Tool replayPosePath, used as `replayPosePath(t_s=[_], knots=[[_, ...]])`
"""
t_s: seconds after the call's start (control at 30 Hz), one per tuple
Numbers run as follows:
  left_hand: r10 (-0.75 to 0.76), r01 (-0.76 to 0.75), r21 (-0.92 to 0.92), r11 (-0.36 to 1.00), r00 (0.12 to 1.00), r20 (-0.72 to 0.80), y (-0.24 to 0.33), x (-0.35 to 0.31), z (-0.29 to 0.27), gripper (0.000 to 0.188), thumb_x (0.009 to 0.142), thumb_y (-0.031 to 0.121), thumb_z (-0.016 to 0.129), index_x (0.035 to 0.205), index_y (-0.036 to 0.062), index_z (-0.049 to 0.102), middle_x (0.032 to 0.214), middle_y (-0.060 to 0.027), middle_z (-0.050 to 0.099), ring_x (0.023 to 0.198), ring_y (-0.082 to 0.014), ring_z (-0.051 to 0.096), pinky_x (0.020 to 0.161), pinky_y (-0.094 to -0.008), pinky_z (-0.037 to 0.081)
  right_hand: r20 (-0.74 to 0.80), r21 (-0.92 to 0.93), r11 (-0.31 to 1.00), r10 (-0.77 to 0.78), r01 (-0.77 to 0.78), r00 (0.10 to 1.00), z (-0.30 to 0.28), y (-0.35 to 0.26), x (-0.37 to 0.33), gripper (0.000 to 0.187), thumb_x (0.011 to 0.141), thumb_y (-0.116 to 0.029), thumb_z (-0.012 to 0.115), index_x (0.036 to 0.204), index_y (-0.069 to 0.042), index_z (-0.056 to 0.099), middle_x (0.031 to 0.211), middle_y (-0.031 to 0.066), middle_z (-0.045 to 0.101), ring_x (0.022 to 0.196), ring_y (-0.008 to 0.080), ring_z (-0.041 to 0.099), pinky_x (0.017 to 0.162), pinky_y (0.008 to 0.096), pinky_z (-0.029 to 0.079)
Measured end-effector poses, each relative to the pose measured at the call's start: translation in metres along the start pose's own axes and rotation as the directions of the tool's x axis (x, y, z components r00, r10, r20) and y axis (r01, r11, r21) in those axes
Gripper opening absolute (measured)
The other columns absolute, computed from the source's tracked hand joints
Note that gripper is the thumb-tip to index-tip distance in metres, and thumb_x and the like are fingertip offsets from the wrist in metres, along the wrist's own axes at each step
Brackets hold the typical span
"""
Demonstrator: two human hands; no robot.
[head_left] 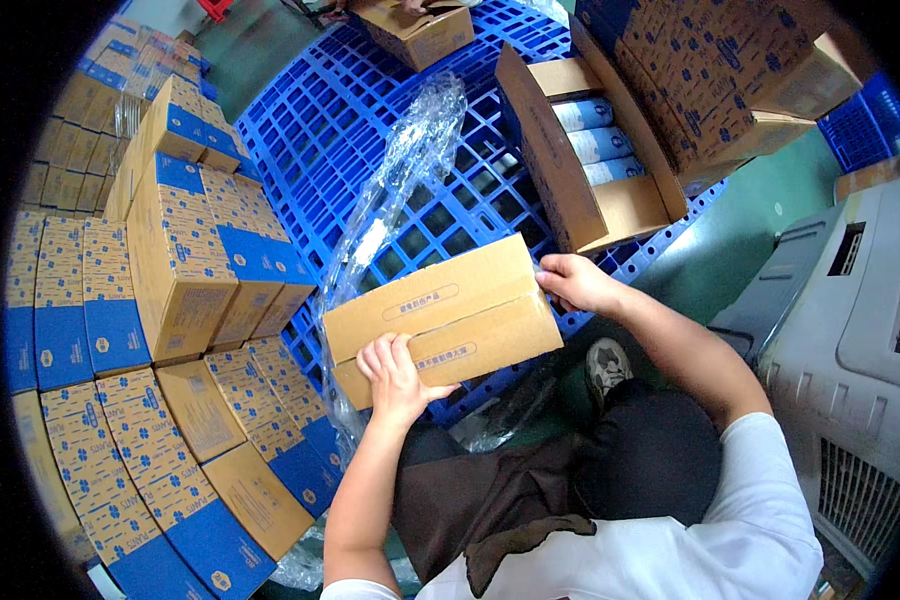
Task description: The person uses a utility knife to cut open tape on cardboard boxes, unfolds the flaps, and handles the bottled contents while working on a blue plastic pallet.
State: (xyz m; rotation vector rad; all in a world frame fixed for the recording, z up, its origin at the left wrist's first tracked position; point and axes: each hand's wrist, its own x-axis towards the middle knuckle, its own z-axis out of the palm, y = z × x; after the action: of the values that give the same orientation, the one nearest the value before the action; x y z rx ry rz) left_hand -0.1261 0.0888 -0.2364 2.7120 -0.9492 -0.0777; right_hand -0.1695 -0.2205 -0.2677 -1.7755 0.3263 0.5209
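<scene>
A closed cardboard box (440, 310) lies slightly aslant in front of me, with a seam along its plain brown top. My left hand (395, 375) rests on the near left part of that top, fingers laid out and thumb stretched to the right. At the right end of the box, my right hand (575, 283) has its fingers bent and pressed together against the edge by the seam. Whether they also pinch something small there is hidden.
A blue plastic pallet (300, 120) bears crumpled clear film (400, 165) and an open carton (595, 215) with blue-and-white packs (598, 145). Printed cartons (185, 250) are stacked at left. Another person's hand (417, 5) touches a far box (415, 35). A grey machine housing (840, 370) stands right.
</scene>
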Motion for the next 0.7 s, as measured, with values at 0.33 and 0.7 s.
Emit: replayPosePath(t_s=[0.33,0.7], knots=[[0.212,-0.143,0.192,0.971,0.882,-0.421,-0.009,-0.044,0.005,0.067,0.053,0.047,0.080,0.098,0.0120,0.044,0.098,-0.0078,0.041,0.095,-0.0269,0.040,0.089,-0.0501,0.026,-0.100,-0.603,0.706,-0.530,0.373,0.842,-0.015,-0.065,-0.028,0.045,0.069,-0.028,0.074,0.103,-0.006,0.055,0.088,0.0115,0.057,0.081,0.0241,0.059,0.071,0.0340,0.049],[-0.552,0.524,-0.276,0.806,0.494,-0.672,0.032,-0.055,-0.005,0.033,0.077,0.009,0.064,0.107,0.0130,0.051,0.133,-0.0147,0.033,0.124,-0.0339,0.029,0.103,-0.0540,0.019,0.288,-0.817,0.269,-0.574,0.509,0.766,0.038,-0.105,0.035,0.019,0.074,-0.013,0.056,0.091,-0.004,0.058,0.088,0.0144,0.061,0.079,0.0310,0.063,0.065,0.0394,0.051]])
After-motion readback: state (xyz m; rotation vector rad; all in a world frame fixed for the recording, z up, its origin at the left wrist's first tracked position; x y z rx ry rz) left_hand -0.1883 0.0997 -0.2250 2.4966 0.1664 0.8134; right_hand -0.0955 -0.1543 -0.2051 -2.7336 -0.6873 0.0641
